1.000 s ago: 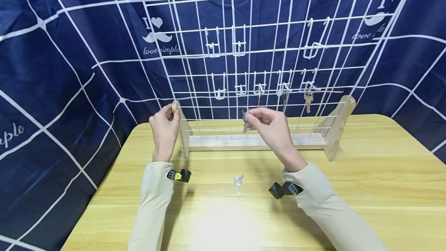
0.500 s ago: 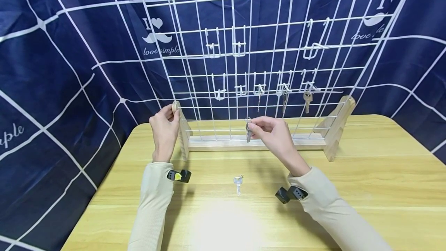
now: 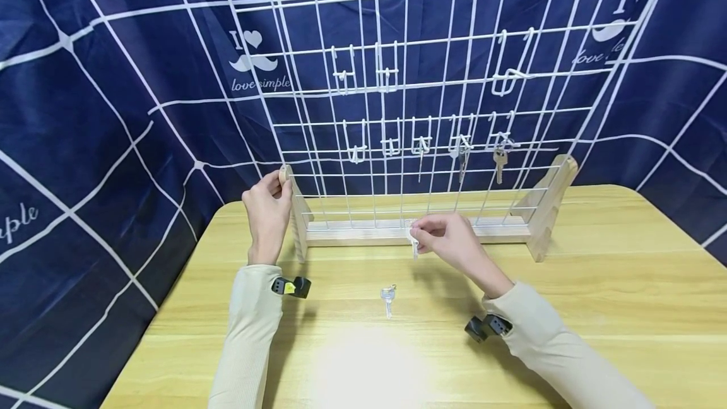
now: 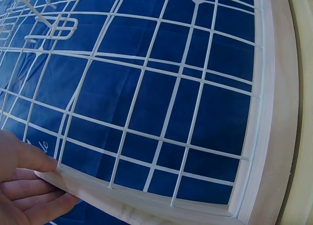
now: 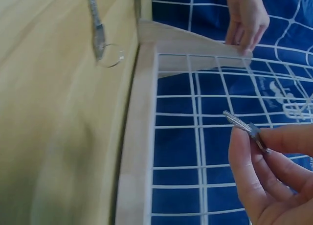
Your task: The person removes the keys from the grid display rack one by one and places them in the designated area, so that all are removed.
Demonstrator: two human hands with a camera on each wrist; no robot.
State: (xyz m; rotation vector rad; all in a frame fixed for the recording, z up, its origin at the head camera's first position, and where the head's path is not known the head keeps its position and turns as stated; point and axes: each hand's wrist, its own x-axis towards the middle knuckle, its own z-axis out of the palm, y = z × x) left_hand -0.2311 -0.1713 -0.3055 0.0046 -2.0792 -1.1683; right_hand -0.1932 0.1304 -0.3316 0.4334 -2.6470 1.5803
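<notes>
My right hand (image 3: 454, 242) pinches a silver key (image 3: 414, 248) between thumb and fingers, low in front of the rack's wooden base bar (image 3: 363, 236). In the right wrist view, the key's toothed blade (image 5: 235, 120) sticks out past the fingertips. My left hand (image 3: 268, 212) grips the top of the left wooden upright (image 4: 88, 188), thumb on one side and fingers on the other. A second key (image 3: 388, 295) with a ring lies on the table between the forearms. Along the lower row of hooks on the white wire grid hang several keys, including a brassy one (image 3: 500, 161).
White wire hooks (image 3: 343, 71) with nothing on them hang in the grid's upper row, and two more (image 3: 356, 151) at the lower left. A wooden upright (image 3: 548, 210) stands at the right. Dark blue patterned cloth (image 3: 113, 144) encloses the wooden table (image 3: 636, 283).
My right hand has come down and slightly right, away from the lower hooks, with the key in its fingers. The left hand stays on the upright.
</notes>
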